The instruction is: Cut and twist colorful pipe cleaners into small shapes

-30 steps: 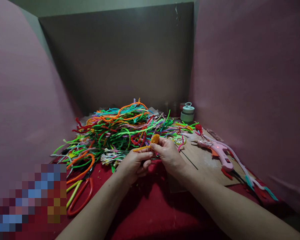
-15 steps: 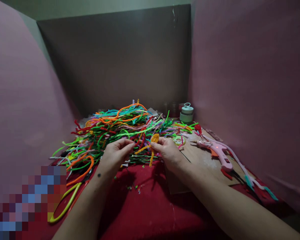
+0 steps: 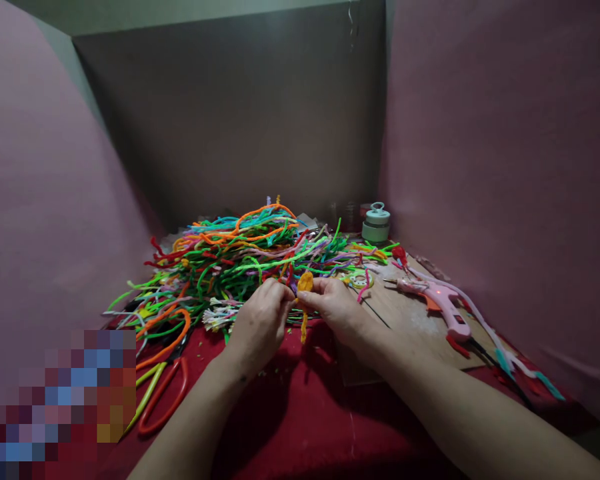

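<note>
An orange-yellow pipe cleaner piece (image 3: 305, 281) has a rounded, coiled top, and one end hangs straight down below the fingers. My right hand (image 3: 336, 305) pinches it just under the coil, between thumb and fingertips. From the left, my left hand (image 3: 266, 313) meets the piece, its fingers closed round another end of it, mostly hidden behind the knuckles. Both hands are nearly touching, raised over the front edge of a large heap of colourful pipe cleaners (image 3: 240, 257).
A pink glue gun (image 3: 443, 303) lies on a brown board (image 3: 420, 333) at the right. Behind it stands a pale green lidded jar (image 3: 376, 225). Scissors with red and yellow handles (image 3: 167, 400) rest on the red cloth (image 3: 300, 427) at the left.
My left hand has moved right to the orange-yellow piece and closed on its left end. White-tipped stems and the red scissor handle now show beside my left arm.
</note>
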`<state>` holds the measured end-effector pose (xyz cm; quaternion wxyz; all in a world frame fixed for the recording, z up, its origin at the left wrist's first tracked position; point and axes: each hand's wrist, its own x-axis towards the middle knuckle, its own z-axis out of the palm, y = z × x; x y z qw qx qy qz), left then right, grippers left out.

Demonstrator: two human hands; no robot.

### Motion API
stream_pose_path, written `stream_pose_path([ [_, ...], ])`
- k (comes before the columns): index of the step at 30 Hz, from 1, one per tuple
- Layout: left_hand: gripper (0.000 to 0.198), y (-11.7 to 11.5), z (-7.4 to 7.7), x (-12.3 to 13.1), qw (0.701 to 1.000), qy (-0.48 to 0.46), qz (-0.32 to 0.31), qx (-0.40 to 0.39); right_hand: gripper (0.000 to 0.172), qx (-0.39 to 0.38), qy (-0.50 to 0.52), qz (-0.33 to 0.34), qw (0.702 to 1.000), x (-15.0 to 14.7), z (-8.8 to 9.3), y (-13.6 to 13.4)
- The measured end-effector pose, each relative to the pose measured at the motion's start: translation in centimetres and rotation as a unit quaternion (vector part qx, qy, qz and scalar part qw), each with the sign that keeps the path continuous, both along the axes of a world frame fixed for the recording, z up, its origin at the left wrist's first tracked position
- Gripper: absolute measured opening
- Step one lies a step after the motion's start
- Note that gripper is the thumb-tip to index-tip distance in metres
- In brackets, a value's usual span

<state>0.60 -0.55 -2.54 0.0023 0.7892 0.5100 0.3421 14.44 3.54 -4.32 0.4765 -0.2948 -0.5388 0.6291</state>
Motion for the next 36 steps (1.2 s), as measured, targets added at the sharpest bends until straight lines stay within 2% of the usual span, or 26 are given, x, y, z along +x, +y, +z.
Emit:
stream_pose_path([
  [3,0.012,-0.1,0.4,0.0,0.994,-0.082,0.015,-0.067,0.012,0.012,-0.003,-0.008,1.000,0.0,0.1,-0.1],
  [6,0.015,-0.4,1.3,0.0,0.969,-0.190,0.027,-0.156,0.012,0.006,-0.005,-0.013,1.000,0.1,0.1,0.0],
  [9,0.016,-0.7,1.9,-0.2,0.955,-0.239,0.042,-0.172,0.014,-0.005,-0.006,-0.003,1.000,0.1,0.1,0.1],
  [12,0.014,-0.6,1.8,-0.3,0.974,-0.188,0.026,-0.123,0.014,-0.006,-0.013,0.003,1.000,0.2,0.1,0.2],
  [16,0.011,-0.3,0.6,-0.4,0.999,-0.023,-0.019,-0.023,0.014,0.000,-0.027,-0.003,1.000,0.2,0.0,0.2],
  [19,0.015,-0.1,-0.1,-0.3,0.996,0.079,-0.001,0.030,0.014,-0.002,-0.035,-0.008,0.999,0.2,-0.1,0.3],
  [22,0.019,-0.1,-0.4,-0.1,0.990,0.131,0.022,0.045,0.013,-0.001,-0.040,-0.008,0.999,0.1,-0.3,0.4],
  [25,0.019,-0.3,-0.4,0.2,0.987,0.151,0.046,0.042,0.011,0.012,-0.043,0.001,0.999,0.0,-0.3,0.4],
  [36,0.017,-0.6,-0.2,0.5,0.990,0.118,0.080,-0.006,0.013,0.029,-0.075,0.002,0.997,-0.2,-0.5,0.4],
])
